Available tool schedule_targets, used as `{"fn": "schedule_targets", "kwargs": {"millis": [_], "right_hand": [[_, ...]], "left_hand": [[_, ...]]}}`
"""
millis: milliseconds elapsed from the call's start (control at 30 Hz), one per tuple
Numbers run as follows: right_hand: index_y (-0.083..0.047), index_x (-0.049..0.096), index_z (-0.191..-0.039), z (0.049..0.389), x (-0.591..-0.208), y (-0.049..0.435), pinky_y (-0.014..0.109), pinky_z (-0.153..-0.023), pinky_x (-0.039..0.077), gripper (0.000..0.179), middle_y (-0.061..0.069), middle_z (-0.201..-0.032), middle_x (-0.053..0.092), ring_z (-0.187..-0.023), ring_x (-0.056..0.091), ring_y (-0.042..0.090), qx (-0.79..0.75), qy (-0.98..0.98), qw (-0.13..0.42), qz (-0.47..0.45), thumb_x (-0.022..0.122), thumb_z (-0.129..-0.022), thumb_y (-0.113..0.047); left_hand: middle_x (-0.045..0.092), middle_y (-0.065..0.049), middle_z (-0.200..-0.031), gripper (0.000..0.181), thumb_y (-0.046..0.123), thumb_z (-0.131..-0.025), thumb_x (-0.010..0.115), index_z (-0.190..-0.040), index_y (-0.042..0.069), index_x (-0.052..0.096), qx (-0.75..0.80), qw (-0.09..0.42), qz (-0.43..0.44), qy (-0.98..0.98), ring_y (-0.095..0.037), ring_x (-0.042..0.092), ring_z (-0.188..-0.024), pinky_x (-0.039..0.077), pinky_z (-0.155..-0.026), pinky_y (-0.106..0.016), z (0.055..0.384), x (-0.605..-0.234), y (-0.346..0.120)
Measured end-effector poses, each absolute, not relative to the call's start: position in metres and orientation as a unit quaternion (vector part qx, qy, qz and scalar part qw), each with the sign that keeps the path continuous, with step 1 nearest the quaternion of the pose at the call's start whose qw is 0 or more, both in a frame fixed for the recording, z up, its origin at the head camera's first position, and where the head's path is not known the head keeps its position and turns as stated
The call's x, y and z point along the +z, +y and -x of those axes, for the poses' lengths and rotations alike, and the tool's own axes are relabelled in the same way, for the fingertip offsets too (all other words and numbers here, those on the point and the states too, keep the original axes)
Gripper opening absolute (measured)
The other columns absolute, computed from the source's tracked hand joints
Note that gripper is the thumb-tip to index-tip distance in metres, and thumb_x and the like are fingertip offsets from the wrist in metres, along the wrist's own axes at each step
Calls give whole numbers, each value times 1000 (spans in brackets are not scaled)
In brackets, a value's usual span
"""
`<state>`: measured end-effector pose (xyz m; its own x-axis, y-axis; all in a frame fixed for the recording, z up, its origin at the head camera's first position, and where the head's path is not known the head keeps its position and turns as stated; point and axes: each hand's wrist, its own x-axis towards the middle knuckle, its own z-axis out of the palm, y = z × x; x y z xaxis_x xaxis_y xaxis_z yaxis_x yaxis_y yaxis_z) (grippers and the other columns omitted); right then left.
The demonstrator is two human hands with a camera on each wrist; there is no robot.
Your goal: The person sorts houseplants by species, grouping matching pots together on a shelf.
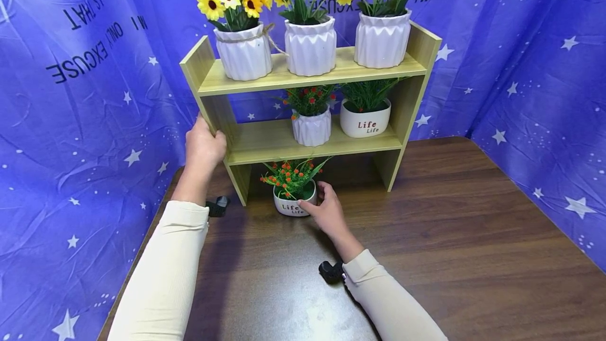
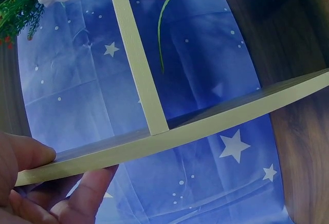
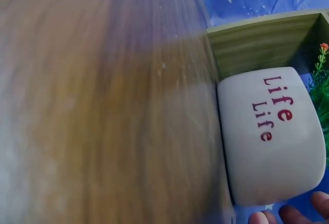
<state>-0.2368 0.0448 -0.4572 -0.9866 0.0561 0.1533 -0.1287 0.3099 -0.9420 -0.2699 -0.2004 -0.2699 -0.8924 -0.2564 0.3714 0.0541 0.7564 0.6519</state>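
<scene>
At the shelf's left side my left hand (image 1: 204, 143) grips the upright panel of the wooden shelf (image 1: 314, 152); in the left wrist view its thumb (image 2: 36, 151) lies on one face, fingers on the other. My right hand (image 1: 327, 211) curves round the right end of a white oval flowerpot (image 1: 286, 207) with "Life" lettering, thumb at its front. That pot holds green leaves and orange-red flowers and is at the bottom level, at the shelf's front. In the right wrist view the white pot (image 3: 272, 142) fills the right side, fingertips beside its lower end.
Three white fluted pots (image 1: 310, 49) of yellow flowers stand on the top board. On the middle board are a fluted pot (image 1: 312, 129) with red flowers and an oval grass pot (image 1: 364, 120). The brown table (image 1: 450, 236) meets blue starry curtains (image 1: 535, 78) behind.
</scene>
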Motion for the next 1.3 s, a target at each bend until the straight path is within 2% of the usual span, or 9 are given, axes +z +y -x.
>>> {"fn": "schedule_targets", "kwargs": {"millis": [533, 800, 1300], "right_hand": [[2, 40, -141, 248, -468, 34, 46, -101, 43, 82, 22, -131, 57, -119, 55, 33, 575, -814, 76, -33, 85, -75, -22], [-1, 42, -140, 252, -471, 32, 46, -101, 42, 79, 22, -131, 59, -118, 57, 33, 566, -819, 83, -32, 84, -77, -20], [-5, 49, -138, 231, -456, 37, 47, -97, 46, 75, 17, -126, 64, -113, 61, 33, 545, -832, 93, -35, 86, -75, -23]], "left_hand": [[61, -31, -121, 35, 7, -92, 50, -126, -1, 48, -350, 227, -50, -907, -50, 54, -118, 43, -97, -57, 268, -270, -200], [61, -31, -122, 36, 7, -92, 49, -127, -2, 48, -352, 223, -51, -908, -49, 55, -118, 43, -98, -56, 268, -271, -201], [60, -30, -124, 37, 9, -94, 50, -131, 1, 47, -354, 210, -61, -909, -50, 53, -120, 42, -99, -56, 268, -270, -201]]}}
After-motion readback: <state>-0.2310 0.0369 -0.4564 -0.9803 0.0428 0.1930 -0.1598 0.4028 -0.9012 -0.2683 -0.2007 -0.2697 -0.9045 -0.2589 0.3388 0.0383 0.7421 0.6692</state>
